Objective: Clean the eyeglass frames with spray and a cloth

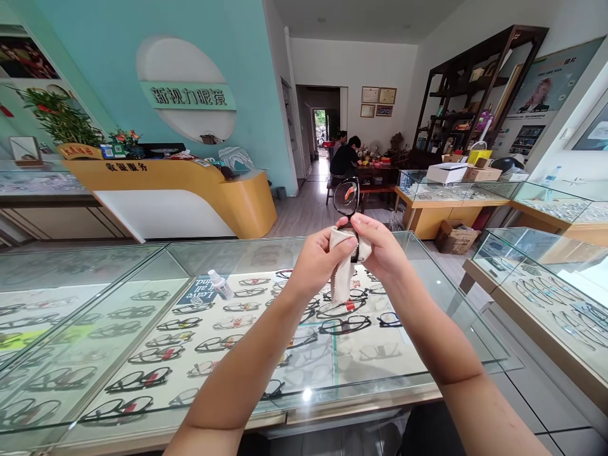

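Above the glass display case I hold up a pair of dark-framed eyeglasses [346,197], turned on end so that one lens stands upright over my fingers. My left hand [327,252] pinches a pale cleaning cloth [342,282], which is folded around the lower lens and hangs down below. On the other side, my right hand [376,240] grips the frame near its bridge, also touching the cloth. Both hands are close together, and the lower part of the glasses is mostly hidden by cloth and fingers.
Under my arms, the glass display case [304,405] contains rows of eyeglasses. A small spray bottle [221,285] stands on its glass to the left. Beyond are a yellow-and-white counter [247,202], further showcases [446,190], a cardboard box [456,237] and seated people [346,158] at a table.
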Available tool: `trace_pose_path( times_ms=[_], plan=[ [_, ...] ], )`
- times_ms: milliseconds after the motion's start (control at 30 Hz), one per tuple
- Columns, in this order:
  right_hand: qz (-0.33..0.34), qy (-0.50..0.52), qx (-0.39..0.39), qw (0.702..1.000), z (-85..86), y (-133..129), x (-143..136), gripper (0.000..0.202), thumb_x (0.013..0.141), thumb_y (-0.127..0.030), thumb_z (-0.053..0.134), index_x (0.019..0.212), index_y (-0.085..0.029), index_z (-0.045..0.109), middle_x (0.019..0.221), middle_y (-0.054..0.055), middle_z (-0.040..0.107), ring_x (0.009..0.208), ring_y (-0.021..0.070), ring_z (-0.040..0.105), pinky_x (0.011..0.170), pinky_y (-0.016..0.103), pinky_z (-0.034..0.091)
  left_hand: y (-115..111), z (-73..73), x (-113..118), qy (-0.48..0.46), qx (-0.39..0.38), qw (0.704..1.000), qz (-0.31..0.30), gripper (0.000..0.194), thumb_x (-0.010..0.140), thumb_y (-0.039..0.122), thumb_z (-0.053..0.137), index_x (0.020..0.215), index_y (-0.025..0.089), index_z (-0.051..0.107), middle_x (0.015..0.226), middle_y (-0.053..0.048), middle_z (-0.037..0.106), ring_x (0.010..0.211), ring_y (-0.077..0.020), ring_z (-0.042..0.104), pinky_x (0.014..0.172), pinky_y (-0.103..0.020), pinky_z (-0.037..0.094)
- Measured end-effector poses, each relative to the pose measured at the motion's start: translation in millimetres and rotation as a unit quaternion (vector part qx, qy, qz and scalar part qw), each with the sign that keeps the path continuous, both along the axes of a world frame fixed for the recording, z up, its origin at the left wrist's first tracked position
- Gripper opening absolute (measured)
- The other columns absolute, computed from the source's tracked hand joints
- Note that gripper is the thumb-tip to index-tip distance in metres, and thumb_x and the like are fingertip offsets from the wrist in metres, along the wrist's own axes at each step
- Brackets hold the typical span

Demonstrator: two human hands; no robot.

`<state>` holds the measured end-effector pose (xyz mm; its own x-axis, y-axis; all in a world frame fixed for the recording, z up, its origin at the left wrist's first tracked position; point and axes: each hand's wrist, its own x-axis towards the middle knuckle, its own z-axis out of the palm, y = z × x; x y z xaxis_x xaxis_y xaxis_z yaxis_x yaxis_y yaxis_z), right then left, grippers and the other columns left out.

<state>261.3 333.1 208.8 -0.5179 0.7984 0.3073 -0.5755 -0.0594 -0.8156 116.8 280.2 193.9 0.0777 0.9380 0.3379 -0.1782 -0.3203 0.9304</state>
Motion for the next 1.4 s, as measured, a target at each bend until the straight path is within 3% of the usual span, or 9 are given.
trace_pose_path(
  times_ms=[200, 433, 533, 700, 833, 933, 1100, 1300, 1400],
  plan=[
    [-0.006, 0.055, -0.018, 0.998, 3.4, -3, 2, 0.035, 0.072, -0.042, 0.1, 0.091, -0.018, 0.083, 0.086, 0.001, 0.076, 0.072, 0.0108, 0.065, 0.064, 0.021, 0.054, 4, -3.2, -1, 0.017, 0.078, 0.996, -0.042, 0.056, 0.083, 0.045, 0.093, 0.126, 0.018, 0.071, 0.091, -0.001, 0.071, 0.076, -0.0114, 0.06, 0.071, -0.022, 0.05],
    [-0.088, 0.125, 0.001, 0.988, -10.7, -27, -27, 0.025, 0.083, -0.042, 0.094, 0.084, -0.025, 0.076, 0.08, -0.005, 0.07, 0.071, 0.009, 0.063, 0.07, 0.019, 0.056, 6, -17.7, 24, -0.007, 0.186, 0.964, 0.188, 0.051, 0.094, 0.06, 0.079, 0.122, 0.018, 0.074, 0.092, -0.003, 0.07, 0.078, -0.0125, 0.063, 0.071, -0.022, 0.054],
    [-0.092, 0.11, 0.019, 0.989, -13.4, -31, -31, 0.029, 0.083, -0.047, 0.093, 0.084, -0.025, 0.073, 0.083, -0.004, 0.071, 0.074, 0.0103, 0.064, 0.07, 0.02, 0.056, 5, -16.0, 27, -0.04, 0.189, 0.953, 0.233, 0.056, 0.09, 0.069, 0.078, 0.11, 0.017, 0.078, 0.09, -0.003, 0.07, 0.076, -0.0123, 0.062, 0.068, -0.022, 0.053],
    [-0.098, 0.077, 0.042, 0.991, -3.8, -22, -18, 0.035, 0.077, -0.051, 0.095, 0.085, -0.023, 0.075, 0.088, 0.0, 0.076, 0.073, 0.0128, 0.064, 0.067, 0.025, 0.056, 8, -8.2, 11, -0.044, 0.146, 0.98, 0.13, 0.057, 0.094, 0.073, 0.071, 0.101, 0.017, 0.078, 0.075, -0.001, 0.064, 0.066, -0.0123, 0.057, 0.062, -0.024, 0.048],
    [-0.121, 0.065, 0.049, 0.989, -1.0, -15, -11, 0.034, 0.081, -0.052, 0.093, 0.091, -0.023, 0.078, 0.086, 0.0, 0.075, 0.069, 0.0132, 0.061, 0.062, 0.026, 0.053, 12, -10.5, 4, 0.005, 0.151, 0.989, -0.002, 0.049, 0.093, 0.061, 0.08, 0.121, 0.02, 0.075, 0.09, -0.004, 0.07, 0.08, -0.0151, 0.066, 0.076, -0.026, 0.056],
    [-0.128, 0.085, 0.036, 0.987, -6.3, -19, -20, 0.033, 0.079, -0.05, 0.094, 0.087, -0.024, 0.076, 0.082, -0.002, 0.073, 0.071, 0.0129, 0.062, 0.065, 0.025, 0.055, 15, -17.3, 15, -0.048, 0.177, 0.98, 0.078, 0.054, 0.091, 0.06, 0.083, 0.127, 0.022, 0.071, 0.095, -0.002, 0.068, 0.08, -0.0123, 0.065, 0.074, -0.022, 0.055],
    [-0.104, 0.092, 0.036, 0.99, -7.2, -31, -33, 0.035, 0.079, -0.054, 0.094, 0.086, -0.025, 0.076, 0.085, -0.002, 0.074, 0.074, 0.0127, 0.065, 0.072, 0.025, 0.059, 13, -17.5, 27, -0.087, 0.203, 0.947, 0.233, 0.049, 0.097, 0.067, 0.072, 0.106, 0.019, 0.075, 0.079, 0.001, 0.057, 0.066, -0.0091, 0.052, 0.06, -0.02, 0.046],
    [-0.111, 0.077, 0.045, 0.99, 5.1, -27, -16, 0.039, 0.075, -0.054, 0.097, 0.088, -0.023, 0.077, 0.087, 0.0, 0.076, 0.073, 0.0143, 0.066, 0.071, 0.028, 0.061, 9, -11.6, 4, 0.013, 0.192, 0.979, 0.068, 0.048, 0.102, 0.06, 0.069, 0.128, 0.02, 0.073, 0.096, -0.004, 0.068, 0.084, -0.0134, 0.061, 0.078, -0.024, 0.054],
    [-0.116, 0.09, 0.024, 0.989, 4.5, -27, -15, 0.038, 0.074, -0.052, 0.098, 0.085, -0.023, 0.076, 0.079, -0.003, 0.073, 0.068, 0.0114, 0.062, 0.066, 0.024, 0.057, 10, -14.9, 4, 0.009, 0.196, 0.979, 0.046, 0.051, 0.099, 0.055, 0.075, 0.137, 0.022, 0.069, 0.105, -0.004, 0.069, 0.089, -0.0138, 0.064, 0.083, -0.024, 0.055]
  ],
)
